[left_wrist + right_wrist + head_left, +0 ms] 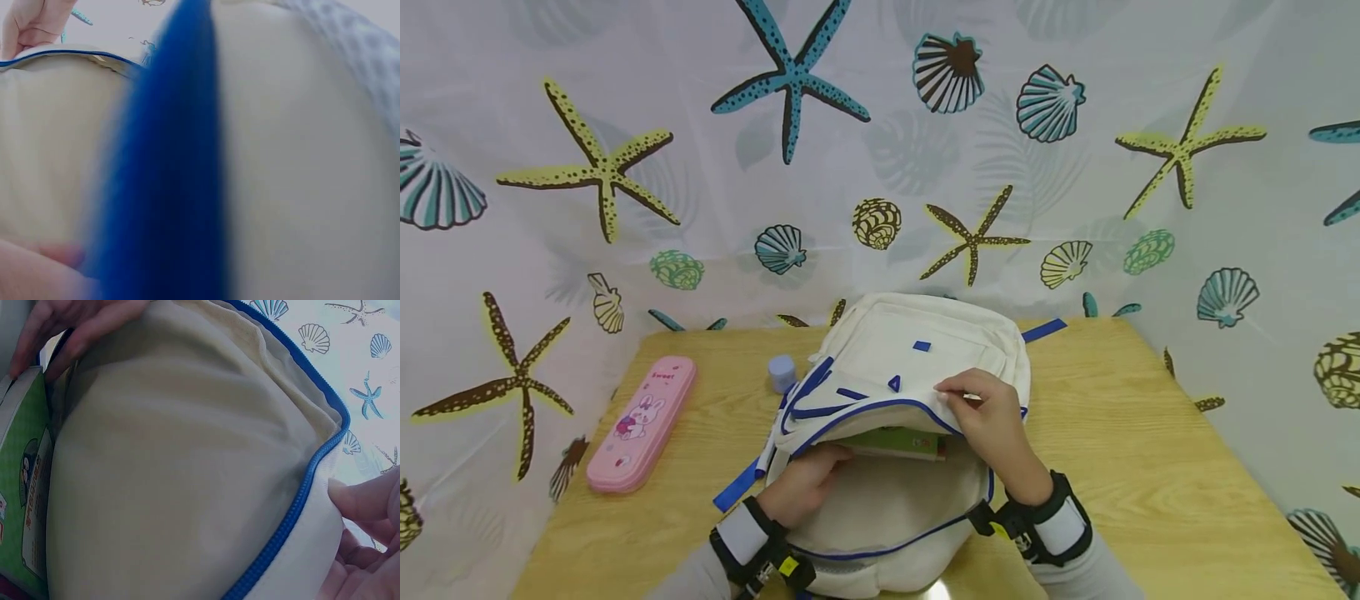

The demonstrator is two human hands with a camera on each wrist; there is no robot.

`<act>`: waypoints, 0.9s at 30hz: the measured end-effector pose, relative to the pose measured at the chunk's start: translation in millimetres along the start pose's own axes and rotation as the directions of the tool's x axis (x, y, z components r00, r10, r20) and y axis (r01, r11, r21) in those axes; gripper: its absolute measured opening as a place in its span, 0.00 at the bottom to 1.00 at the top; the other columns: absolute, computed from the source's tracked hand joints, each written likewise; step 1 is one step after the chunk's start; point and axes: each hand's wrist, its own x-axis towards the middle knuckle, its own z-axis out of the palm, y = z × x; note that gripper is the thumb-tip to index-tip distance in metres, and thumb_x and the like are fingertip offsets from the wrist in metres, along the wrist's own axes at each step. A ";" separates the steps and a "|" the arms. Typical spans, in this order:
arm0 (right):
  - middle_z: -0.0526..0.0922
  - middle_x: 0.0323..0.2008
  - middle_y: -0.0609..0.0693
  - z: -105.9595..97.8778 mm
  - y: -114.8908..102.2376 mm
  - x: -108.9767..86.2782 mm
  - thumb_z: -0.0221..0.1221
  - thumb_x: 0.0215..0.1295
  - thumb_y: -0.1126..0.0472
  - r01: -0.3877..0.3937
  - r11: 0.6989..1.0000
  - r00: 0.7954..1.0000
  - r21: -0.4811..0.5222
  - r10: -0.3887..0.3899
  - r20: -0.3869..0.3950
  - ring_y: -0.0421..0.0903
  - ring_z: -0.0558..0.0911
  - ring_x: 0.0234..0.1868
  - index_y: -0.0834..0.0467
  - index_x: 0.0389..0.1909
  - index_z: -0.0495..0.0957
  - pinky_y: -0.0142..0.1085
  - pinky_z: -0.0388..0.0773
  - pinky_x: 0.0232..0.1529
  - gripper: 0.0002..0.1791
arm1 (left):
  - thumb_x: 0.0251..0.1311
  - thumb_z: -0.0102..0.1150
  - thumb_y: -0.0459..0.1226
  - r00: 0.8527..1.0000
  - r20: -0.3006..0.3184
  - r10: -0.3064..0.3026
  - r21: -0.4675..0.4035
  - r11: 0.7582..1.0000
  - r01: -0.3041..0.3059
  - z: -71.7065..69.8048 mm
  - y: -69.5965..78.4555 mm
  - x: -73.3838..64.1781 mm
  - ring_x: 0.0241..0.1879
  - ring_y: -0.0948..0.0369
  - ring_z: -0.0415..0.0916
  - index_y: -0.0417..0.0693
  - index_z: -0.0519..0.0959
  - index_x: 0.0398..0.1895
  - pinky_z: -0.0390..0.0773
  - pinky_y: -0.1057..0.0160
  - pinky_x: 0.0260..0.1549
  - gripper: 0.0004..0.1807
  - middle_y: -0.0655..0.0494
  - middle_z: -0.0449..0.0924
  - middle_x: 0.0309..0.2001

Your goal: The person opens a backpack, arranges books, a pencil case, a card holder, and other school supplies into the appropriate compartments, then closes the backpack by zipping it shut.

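Note:
A white backpack (880, 508) with blue zipper trim lies on the table, its main compartment unzipped. My right hand (988, 417) pinches the edge of the front flap (857, 414) and holds it raised; the right wrist view shows thumb and fingers on the fabric beside the blue zipper (294, 509). My left hand (808, 483) reaches into the opening. There it grips the upper edge of a green book (25, 469), with fingers on either side. Most of that book (898, 443) is hidden under the flap. A blurred blue strip (169, 162) fills the middle of the left wrist view.
A pink pencil case (643, 425) with a rabbit picture lies at the table's left. Beside the backpack stands a small lavender, round object (782, 373). Blue straps (737, 486) stick out from the bag. A patterned cloth (880, 167) hangs behind the wooden table (1127, 467).

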 end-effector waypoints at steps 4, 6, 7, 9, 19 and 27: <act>0.81 0.27 0.54 -1.6 0.6 -2.4 0.60 0.49 0.76 0.026 1.000 1.000 -0.002 -0.026 0.005 0.44 0.79 0.31 0.62 0.24 0.81 0.27 0.77 0.29 0.07 | 0.55 0.48 0.28 0.990 0.143 0.014 0.324 0.944 -0.060 -19.7 3.9 -14.2 0.47 0.49 0.66 0.32 0.68 0.46 0.66 0.54 0.49 0.14 0.40 0.67 0.46; 0.81 0.26 0.53 -2.2 1.8 -5.4 0.60 0.48 0.76 0.044 0.999 0.999 -0.004 -0.044 0.009 0.43 0.78 0.30 0.61 0.23 0.81 0.27 0.76 0.27 0.07 | 0.58 0.49 0.32 0.978 0.210 0.003 0.486 0.867 -0.107 -30.7 6.2 -21.7 0.58 0.42 0.60 0.29 0.62 0.57 0.62 0.48 0.55 0.24 0.33 0.61 0.58; 0.81 0.25 0.52 -2.5 2.6 -7.4 0.61 0.47 0.76 0.057 0.998 0.998 -0.008 -0.057 0.010 0.41 0.78 0.29 0.61 0.23 0.81 0.27 0.76 0.27 0.08 | 0.59 0.49 0.33 0.971 0.239 0.001 0.550 0.824 -0.136 -36.4 7.7 -25.2 0.61 0.39 0.54 0.28 0.57 0.61 0.60 0.45 0.57 0.29 0.31 0.55 0.62; 0.81 0.25 0.50 -3.2 4.3 -11.8 0.62 0.46 0.77 0.080 0.997 0.997 -0.015 -0.080 0.017 0.37 0.76 0.27 0.60 0.22 0.81 0.27 0.75 0.26 0.08 | 0.60 0.49 0.35 0.961 0.277 -0.007 0.638 0.749 -0.179 -47.1 12.4 -30.9 0.57 0.39 0.61 0.27 0.60 0.59 0.66 0.46 0.52 0.27 0.30 0.58 0.60; 0.80 0.24 0.50 -5.4 17.5 -35.6 0.63 0.40 0.79 0.331 0.941 0.937 0.065 -0.336 0.092 0.40 0.77 0.27 0.59 0.24 0.81 0.21 0.74 0.29 0.12 | 0.60 0.49 0.34 0.978 0.141 0.156 0.763 0.612 -0.207 -96.0 28.5 -33.7 0.48 0.48 0.72 0.34 0.76 0.45 0.72 0.49 0.46 0.14 0.42 0.76 0.47; 0.78 0.24 0.52 -3.2 31.6 -61.0 0.62 0.33 0.85 0.449 0.882 0.870 0.141 -0.468 0.157 0.41 0.76 0.25 0.62 0.23 0.79 0.21 0.71 0.28 0.17 | 0.60 0.47 0.31 0.962 0.034 0.269 0.822 0.540 -0.180 -107.8 23.9 -11.1 0.51 0.43 0.69 0.30 0.71 0.51 0.69 0.48 0.49 0.17 0.36 0.73 0.50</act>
